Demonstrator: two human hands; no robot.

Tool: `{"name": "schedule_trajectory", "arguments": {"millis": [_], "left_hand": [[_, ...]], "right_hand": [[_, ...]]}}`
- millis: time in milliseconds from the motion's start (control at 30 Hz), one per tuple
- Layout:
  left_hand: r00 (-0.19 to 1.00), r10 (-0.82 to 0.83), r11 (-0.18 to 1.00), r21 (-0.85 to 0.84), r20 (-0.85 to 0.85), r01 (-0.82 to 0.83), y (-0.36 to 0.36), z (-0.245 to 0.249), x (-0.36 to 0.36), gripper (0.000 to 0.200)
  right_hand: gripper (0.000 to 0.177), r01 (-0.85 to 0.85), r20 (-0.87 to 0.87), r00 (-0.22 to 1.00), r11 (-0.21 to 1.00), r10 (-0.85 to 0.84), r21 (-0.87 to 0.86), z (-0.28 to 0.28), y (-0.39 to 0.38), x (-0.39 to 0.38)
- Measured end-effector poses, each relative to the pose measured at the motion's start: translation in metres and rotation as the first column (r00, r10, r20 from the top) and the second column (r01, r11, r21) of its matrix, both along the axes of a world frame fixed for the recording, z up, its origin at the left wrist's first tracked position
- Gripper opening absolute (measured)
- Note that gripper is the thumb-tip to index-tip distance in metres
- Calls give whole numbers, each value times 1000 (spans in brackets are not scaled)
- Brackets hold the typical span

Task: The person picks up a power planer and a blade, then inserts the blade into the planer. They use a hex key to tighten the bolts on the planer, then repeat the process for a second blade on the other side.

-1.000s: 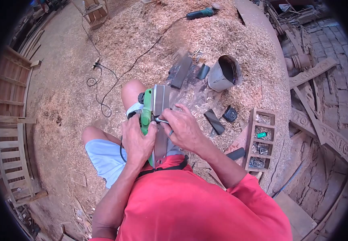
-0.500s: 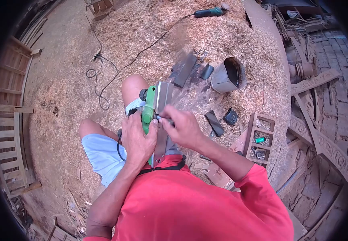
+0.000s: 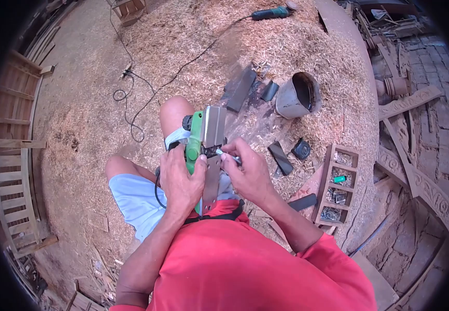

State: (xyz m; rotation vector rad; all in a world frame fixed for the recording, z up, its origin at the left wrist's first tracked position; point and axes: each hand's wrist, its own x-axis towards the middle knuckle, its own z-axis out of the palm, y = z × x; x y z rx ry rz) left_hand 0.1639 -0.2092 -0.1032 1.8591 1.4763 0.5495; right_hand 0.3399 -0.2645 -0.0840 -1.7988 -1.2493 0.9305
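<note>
A green electric hand planer (image 3: 195, 136) rests on my lap, turned so its metal sole faces up and to the right. My left hand (image 3: 180, 173) is wrapped round its green body, with the thumb at the edge near the cutter slot. Just right of that slot, my right hand (image 3: 249, 173) pinches a small silver metal tool (image 3: 228, 155). The tool's tip lies close to the slot between the two sole plates; its far end is hidden by my fingers.
A wooden compartment box (image 3: 320, 184) with small metal parts and a green item stands at right. Ahead are a dark-lined bucket (image 3: 287, 101), dark blocks (image 3: 241, 89) and a black tape measure (image 3: 301, 149). An angle grinder (image 3: 270, 14) lies farther off on wood shavings, its cord trailing left.
My right hand has drawn slightly right and down from the planer, bringing the silver tool's tip into view. My left hand keeps its grip, and the view has shifted a little.
</note>
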Motion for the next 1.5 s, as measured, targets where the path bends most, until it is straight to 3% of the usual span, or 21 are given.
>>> {"name": "schedule_trajectory", "arguments": {"millis": [33,167,200,300,400,600,800,1000,1100,1200,1300,1400,1500], "left_hand": [[1000,-11,1000,-18,-1,11,0,-1,1,51],[999,-34,999,20,-4,34,-2,-6,3,50],[1000,-30,999,24,-2,30,-2,-3,4,49],[1000,-18,1000,25,-5,18,-2,-3,3,48],[1000,-11,1000,24,-8,11,-2,-3,3,46],[1000,-6,1000,12,-6,6,-1,-3,3,44],[1000,0,1000,13,-13,0,0,-5,5,44],[999,14,999,36,-51,-12,0,-9,6,49],[998,24,999,31,-49,-23,3,-8,8,50],[1000,26,1000,17,-8,-26,0,-9,5,50],[1000,17,999,43,5,-17,0,-14,-1,52],[1000,25,1000,9,16,-25,-5,-7,-1,53],[1000,29,999,29,6,-30,-5,-11,-1,51]], "right_hand": [[17,-53,156,987,994,37,98,1,-2,3],[17,-296,415,887,938,200,180,1,6,10],[15,-279,420,887,948,194,151,0,6,9],[13,-436,564,790,867,240,242,-4,13,16],[17,-581,694,658,783,293,221,-2,21,23],[19,-618,667,644,768,375,165,-4,30,28],[12,-208,227,956,975,187,74,-13,22,3],[20,-1,-157,988,1000,0,-6,-29,21,-4],[21,-42,-158,987,991,22,-127,-26,26,1],[21,-152,-30,988,980,149,-125,-9,35,9],[17,-309,371,885,951,281,17,4,30,10],[17,-313,499,841,941,210,131,19,23,12],[17,-375,521,823,905,225,201,8,21,19]]}}
